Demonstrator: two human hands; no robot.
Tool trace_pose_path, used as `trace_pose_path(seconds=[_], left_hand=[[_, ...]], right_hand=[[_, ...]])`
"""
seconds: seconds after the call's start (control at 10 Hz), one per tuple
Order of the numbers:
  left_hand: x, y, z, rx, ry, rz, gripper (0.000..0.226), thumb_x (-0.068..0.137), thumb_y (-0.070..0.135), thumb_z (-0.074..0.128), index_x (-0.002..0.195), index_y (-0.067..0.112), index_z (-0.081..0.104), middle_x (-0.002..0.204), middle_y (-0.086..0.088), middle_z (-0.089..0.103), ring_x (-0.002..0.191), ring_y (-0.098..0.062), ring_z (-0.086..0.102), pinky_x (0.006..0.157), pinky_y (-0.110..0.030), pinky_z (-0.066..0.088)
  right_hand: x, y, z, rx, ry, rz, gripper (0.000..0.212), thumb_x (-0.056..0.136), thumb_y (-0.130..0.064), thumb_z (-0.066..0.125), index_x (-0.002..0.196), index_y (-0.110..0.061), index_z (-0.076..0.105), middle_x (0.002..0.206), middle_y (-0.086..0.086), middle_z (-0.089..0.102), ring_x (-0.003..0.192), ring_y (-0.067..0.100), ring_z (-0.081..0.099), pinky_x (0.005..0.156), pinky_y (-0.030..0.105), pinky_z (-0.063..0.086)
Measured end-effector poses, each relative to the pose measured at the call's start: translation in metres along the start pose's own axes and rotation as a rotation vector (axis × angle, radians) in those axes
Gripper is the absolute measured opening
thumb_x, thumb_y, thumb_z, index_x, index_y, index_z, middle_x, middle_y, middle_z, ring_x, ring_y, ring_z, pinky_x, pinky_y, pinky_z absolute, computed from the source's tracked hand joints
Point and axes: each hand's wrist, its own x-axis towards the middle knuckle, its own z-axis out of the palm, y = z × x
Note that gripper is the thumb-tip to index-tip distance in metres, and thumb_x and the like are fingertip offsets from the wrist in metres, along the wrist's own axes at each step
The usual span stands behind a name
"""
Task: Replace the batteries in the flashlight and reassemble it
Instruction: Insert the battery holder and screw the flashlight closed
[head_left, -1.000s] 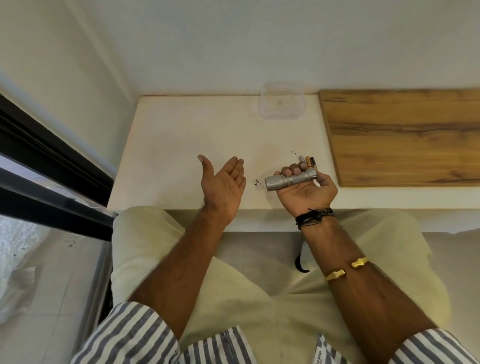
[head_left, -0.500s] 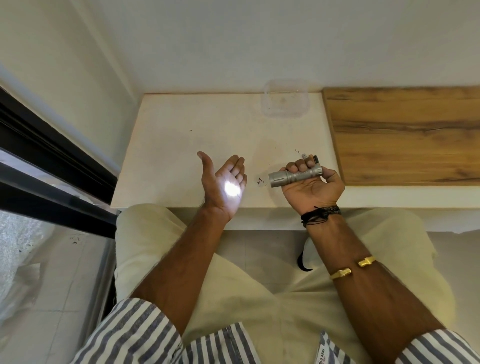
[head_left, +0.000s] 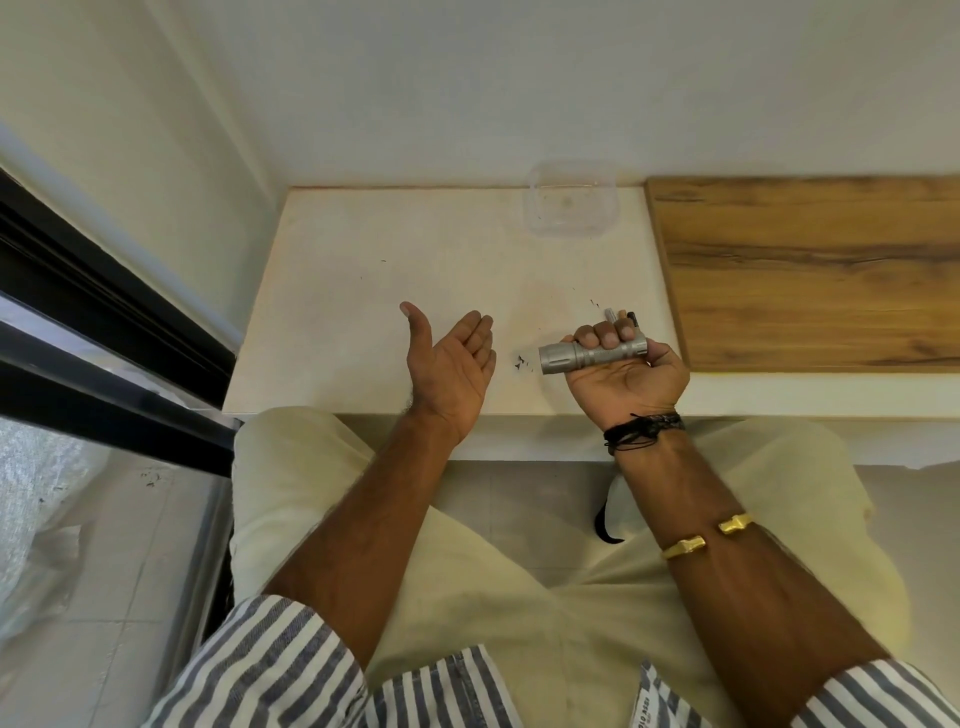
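worktop (head_left: 363, 312): pale, closed off by white walls at back and left. a black window frame (head_left: 104, 312) is seen further left. the near edge runs just beyond the knees. the right part is covered by a wooden board (head_left: 805, 270), whose left edge lies just beside the right hand (head_left: 628, 379). a clear container (head_left: 571, 202) is set at the back edge, well apart from both hands. bare surface is seen left of and behind the left hand (head_left: 452, 364). dark specks (head_left: 522, 364) are noted between the hands.

left hand: palm turned up and toward the right, fingers straight and together, thumb raised. the grip is wide, nothing held.

right hand: palm up near the front edge. the grip is closed round the flashlight (head_left: 563, 358), fingers curled over the barrel.

flashlight: silver, ribbed, seen in one piece, laid crosswise in the right palm, head pointed toward the left palm. small cylindrical items (head_left: 610, 314) are seen just behind the right fingers, too small to identify.
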Motion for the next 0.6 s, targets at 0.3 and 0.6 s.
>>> trace_pose_path(seconds=[0.3,0.6], left_hand=[[0.0005,-0.0002,-0.0011,0.016,-0.003,0.000,0.100,0.087,0.082,0.013,0.153,0.008,0.024,0.161,-0.012,0.026,0.149,-0.028,0.023,0.124,-0.043,0.014],[0.0010,-0.0014,-0.0034,0.006,-0.012,-0.006,0.102,0.085,0.083,0.016,0.153,0.007,0.025,0.160,-0.012,0.028,0.149,-0.028,0.023,0.123,-0.042,0.014]], right_hand=[[-0.0019,0.0031,0.0027,0.011,-0.019,0.000,0.016,0.070,-0.018,0.047,0.079,-0.008,0.054,0.080,0.000,0.043,0.067,0.020,0.041,0.070,0.032,0.040],[-0.0019,0.0021,-0.0007,-0.010,0.019,0.004,0.016,0.070,-0.017,0.041,0.070,-0.007,0.053,0.063,0.007,0.046,0.055,0.025,0.047,0.065,0.032,0.048]])
